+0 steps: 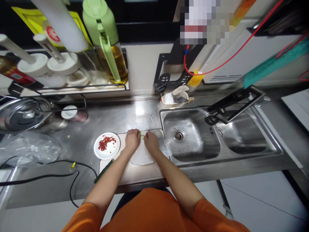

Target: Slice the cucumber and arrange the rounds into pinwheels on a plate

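Note:
My left hand [132, 141] and my right hand [152, 142] are close together over a white cutting board [142, 174], fingers curled inward. A small light-green piece [142, 137] shows between their fingertips, pinched from both sides; its kind cannot be made out. Under the hands lies a pale, translucent sheet-like thing [143, 156] with a rounded near edge. Left of the board is a white plate [97, 151] with red dried berries [105, 143], which look like goji. A long dark-green thing [104, 170] lies by my left forearm, partly hidden by it.
A steel double sink [193, 129] with a black faucet [224, 106] is to the right. Behind its edge stands a small caddy [173, 99]. At left are a jar [74, 114], a clear plastic bag [31, 149], black cables [48, 174] and a rack holding a green-topped oil bottle [106, 42].

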Demonstrator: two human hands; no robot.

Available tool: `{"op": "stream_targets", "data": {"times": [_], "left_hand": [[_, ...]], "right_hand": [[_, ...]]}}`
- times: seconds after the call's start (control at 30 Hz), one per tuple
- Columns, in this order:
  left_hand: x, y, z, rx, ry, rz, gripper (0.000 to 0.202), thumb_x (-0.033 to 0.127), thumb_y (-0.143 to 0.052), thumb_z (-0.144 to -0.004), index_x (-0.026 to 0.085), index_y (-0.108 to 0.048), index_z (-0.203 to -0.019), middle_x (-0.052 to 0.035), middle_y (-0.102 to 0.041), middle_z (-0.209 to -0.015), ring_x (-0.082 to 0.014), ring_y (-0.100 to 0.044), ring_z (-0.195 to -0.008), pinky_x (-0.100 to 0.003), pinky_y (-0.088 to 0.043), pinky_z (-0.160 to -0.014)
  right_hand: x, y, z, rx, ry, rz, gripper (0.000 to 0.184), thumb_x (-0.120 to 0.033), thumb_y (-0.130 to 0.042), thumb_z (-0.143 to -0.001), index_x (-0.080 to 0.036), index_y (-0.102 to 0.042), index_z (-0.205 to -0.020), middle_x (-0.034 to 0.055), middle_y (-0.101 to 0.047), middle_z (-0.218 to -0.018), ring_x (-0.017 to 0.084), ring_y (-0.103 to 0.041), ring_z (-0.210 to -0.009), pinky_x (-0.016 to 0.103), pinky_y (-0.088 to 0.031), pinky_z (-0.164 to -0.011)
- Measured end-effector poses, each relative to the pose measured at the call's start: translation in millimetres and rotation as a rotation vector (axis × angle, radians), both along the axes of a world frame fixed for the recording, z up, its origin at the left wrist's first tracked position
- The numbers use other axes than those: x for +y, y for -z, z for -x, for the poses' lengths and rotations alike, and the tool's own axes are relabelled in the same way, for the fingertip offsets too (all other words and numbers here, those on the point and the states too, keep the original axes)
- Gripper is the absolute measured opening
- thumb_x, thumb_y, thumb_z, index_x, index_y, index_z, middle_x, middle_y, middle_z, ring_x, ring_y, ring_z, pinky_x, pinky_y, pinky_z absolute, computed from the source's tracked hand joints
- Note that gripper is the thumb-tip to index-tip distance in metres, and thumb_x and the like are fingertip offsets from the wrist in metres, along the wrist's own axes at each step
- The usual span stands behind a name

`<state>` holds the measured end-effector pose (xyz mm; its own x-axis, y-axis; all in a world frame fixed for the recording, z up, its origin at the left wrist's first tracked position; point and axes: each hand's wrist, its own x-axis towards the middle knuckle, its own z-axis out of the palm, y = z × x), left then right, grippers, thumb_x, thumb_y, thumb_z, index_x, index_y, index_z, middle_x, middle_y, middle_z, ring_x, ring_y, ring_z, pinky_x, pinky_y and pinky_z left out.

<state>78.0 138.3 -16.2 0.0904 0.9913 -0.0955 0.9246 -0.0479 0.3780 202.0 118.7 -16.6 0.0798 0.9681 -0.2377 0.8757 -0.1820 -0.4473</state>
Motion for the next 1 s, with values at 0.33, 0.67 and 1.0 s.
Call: {"op": "stream_targets", "data": {"times": [0.33, 0.67, 1.0], "left_hand": [[-3, 9.2, 0, -0.045, -0.026, 0.003, 0.026, 0.025, -0.04, -0.088, 0.016, -0.064, -0.09, -0.01, -0.063, -0.086, -0.0218, -0.053, -0.089, -0.033, -0.037, -0.083], [-2, 12.6, -3, -0.077, -0.041, -0.007, 0.027, 0.026, -0.04, -0.088, 0.016, -0.065, -0.09, -0.0097, -0.065, -0.086, -0.0214, -0.054, -0.087, -0.033, -0.037, -0.084], [-3, 1.4, -7, -0.035, -0.085, 0.012, 0.028, 0.027, -0.04, -0.087, 0.016, -0.065, -0.088, -0.009, -0.066, -0.082, -0.0213, -0.057, -0.083, -0.031, -0.038, -0.078]], "right_hand": [[-39, 12.6, -4, -0.154, -0.374, -0.272, 0.038, -0.011, -0.038, -0.088, -0.015, -0.057, -0.121, 0.0126, -0.056, -0.117, 0.027, -0.04, -0.101, 0.036, -0.04, -0.078], [-41, 15.1, 0, -0.193, -0.37, -0.26, 0.041, -0.011, -0.038, -0.087, -0.015, -0.053, -0.125, 0.014, -0.054, -0.119, 0.028, -0.039, -0.106, 0.038, -0.041, -0.079], [-44, 16.8, 1, -0.22, -0.38, -0.266, 0.041, -0.013, -0.037, -0.088, -0.014, -0.052, -0.127, 0.0164, -0.052, -0.121, 0.029, -0.039, -0.108, 0.039, -0.042, -0.078]]}}
